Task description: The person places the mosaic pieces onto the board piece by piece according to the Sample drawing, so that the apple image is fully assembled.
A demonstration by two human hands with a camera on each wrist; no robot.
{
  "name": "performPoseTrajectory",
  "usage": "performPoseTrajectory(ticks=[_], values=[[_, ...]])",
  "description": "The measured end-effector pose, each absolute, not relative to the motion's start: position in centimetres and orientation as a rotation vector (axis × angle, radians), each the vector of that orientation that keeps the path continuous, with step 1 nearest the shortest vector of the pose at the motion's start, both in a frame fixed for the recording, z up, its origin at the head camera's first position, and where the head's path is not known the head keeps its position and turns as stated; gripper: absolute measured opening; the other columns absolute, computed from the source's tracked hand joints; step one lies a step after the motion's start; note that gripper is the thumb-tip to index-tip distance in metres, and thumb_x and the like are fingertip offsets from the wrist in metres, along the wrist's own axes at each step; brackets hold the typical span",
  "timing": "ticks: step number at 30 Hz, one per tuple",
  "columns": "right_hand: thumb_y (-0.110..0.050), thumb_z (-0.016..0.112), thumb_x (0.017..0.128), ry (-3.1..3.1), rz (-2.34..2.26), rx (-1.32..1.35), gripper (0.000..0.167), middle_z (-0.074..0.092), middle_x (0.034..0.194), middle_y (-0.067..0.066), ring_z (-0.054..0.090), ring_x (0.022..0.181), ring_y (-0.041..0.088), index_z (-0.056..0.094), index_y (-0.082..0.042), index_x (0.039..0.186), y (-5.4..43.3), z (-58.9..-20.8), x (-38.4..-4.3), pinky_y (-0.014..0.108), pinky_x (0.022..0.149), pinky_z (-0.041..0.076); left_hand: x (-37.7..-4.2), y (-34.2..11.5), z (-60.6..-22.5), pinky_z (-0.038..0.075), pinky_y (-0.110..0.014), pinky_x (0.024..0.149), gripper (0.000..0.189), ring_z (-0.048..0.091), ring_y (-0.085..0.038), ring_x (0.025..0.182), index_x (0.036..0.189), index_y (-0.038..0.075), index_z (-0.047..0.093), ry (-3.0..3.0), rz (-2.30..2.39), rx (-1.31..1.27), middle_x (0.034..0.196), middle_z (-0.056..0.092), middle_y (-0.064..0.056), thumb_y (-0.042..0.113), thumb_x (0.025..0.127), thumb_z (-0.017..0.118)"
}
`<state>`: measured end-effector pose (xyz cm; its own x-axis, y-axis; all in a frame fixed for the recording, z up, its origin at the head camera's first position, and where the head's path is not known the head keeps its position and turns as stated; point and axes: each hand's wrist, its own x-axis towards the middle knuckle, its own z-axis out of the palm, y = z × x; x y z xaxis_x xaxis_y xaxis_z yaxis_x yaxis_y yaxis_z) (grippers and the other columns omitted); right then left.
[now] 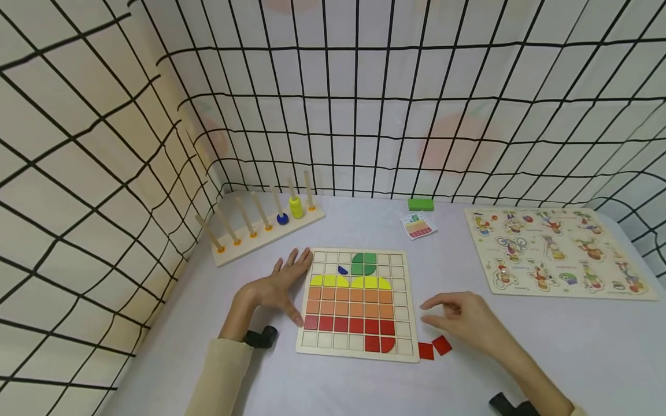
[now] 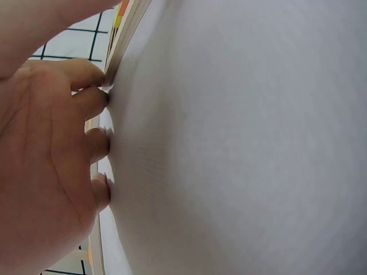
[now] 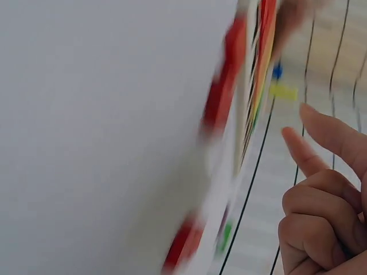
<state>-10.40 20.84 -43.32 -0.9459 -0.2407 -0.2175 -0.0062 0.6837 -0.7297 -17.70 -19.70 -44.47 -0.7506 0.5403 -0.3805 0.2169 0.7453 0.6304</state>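
Observation:
A wooden grid board (image 1: 406,312) lies on the white table, bearing rows of red, orange and yellow pieces, with round-edged green pieces (image 1: 363,264) above them. On its upper part a small blue piece (image 1: 342,270) sits at a slant. My left hand (image 1: 276,286) rests with spread fingers along the board's left edge, its thumb at the lower left side. To the right of the board hovers my right hand (image 1: 463,315), thumb and index finger apart, the other fingers curled; nothing shows between the two tips. Two loose red squares (image 1: 441,345) lie below it by the board's lower right corner.
At the back left stands a peg stand (image 1: 270,234) with blue and yellow rings. A picture card (image 1: 418,225) and a green block (image 1: 420,204) lie behind the board. To the right is a wooden picture puzzle (image 1: 562,251). Black netting (image 1: 356,98) encloses the back and sides.

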Motion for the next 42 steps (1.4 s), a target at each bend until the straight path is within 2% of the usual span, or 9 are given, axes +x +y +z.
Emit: performPoseTrajectory(ticks=[5, 10, 21, 28, 34, 42], values=[[-0.034, 0.088, 0.081, 2.735, -0.966, -0.049, 0.041, 0.034, 0.061, -0.007, 0.032, 0.055, 0.004, 0.077, -0.013, 0.114, 26.9, -44.2, -9.9, 0.024, 0.049, 0.027, -17.6, -19.7, -44.4, -0.012, -0.06, 0.13, 0.15, -0.02, -0.036, 0.161, 0.167, 0.007, 0.001, 2.386, 0.766, 0.572, 0.175, -0.011, -0.012, 0.03, 0.058, 0.102], [-0.031, 0.09, 0.078, 2.692, -0.922, -0.027, 0.05, 0.034, 0.061, -0.008, 0.031, 0.055, 0.004, 0.072, -0.009, 0.119, 29.3, -45.1, -9.4, 0.025, 0.05, 0.027, -17.6, -19.7, -44.5, -0.012, -0.06, 0.13, 0.15, -0.02, -0.036, 0.161, 0.167, 0.007, 0.0, 2.391, 0.758, 0.572, 0.175, -0.011, -0.012, 0.031, 0.059, 0.102], [-0.021, 0.087, 0.081, 2.657, -0.956, -0.123, 0.031, 0.037, 0.059, -0.007, 0.033, 0.053, 0.005, 0.074, -0.01, 0.107, 27.6, -45.0, -10.2, 0.025, 0.051, 0.028, -17.7, -19.8, -44.6, -0.012, -0.06, 0.129, 0.15, -0.02, -0.036, 0.161, 0.167, 0.007, 0.0, 2.391, 0.763, 0.575, 0.175, -0.011, -0.012, 0.032, 0.058, 0.102], [-0.027, 0.088, 0.081, 2.685, -0.944, -0.139, 0.036, 0.039, 0.059, -0.006, 0.033, 0.053, 0.005, 0.073, -0.009, 0.108, 26.4, -45.0, -10.9, 0.023, 0.05, 0.027, -17.7, -19.8, -44.6, -0.012, -0.06, 0.129, 0.151, -0.02, -0.036, 0.16, 0.167, 0.007, 0.0, 2.394, 0.752, 0.577, 0.175, -0.012, -0.012, 0.033, 0.058, 0.102], [-0.021, 0.087, 0.081, 2.68, -0.917, -0.202, 0.029, 0.04, 0.056, -0.006, 0.035, 0.05, 0.006, 0.073, -0.009, 0.103, 24.3, -44.9, -11.6, 0.019, 0.047, 0.026, -17.7, -19.8, -44.5, -0.012, -0.059, 0.13, 0.149, -0.019, -0.035, 0.161, 0.167, 0.008, 0.001, 2.393, 0.758, 0.57, 0.176, -0.01, -0.011, 0.031, 0.058, 0.102], [-0.013, 0.084, 0.083, 2.662, -0.882, -0.234, 0.026, 0.041, 0.058, -0.006, 0.037, 0.054, 0.008, 0.075, -0.011, 0.107, 23.1, -44.5, -11.7, 0.02, 0.049, 0.027, -17.6, -19.7, -44.4, -0.012, -0.06, 0.13, 0.149, -0.019, -0.035, 0.161, 0.167, 0.007, 0.002, 2.389, 0.768, 0.561, 0.176, -0.01, -0.011, 0.03, 0.058, 0.102]])
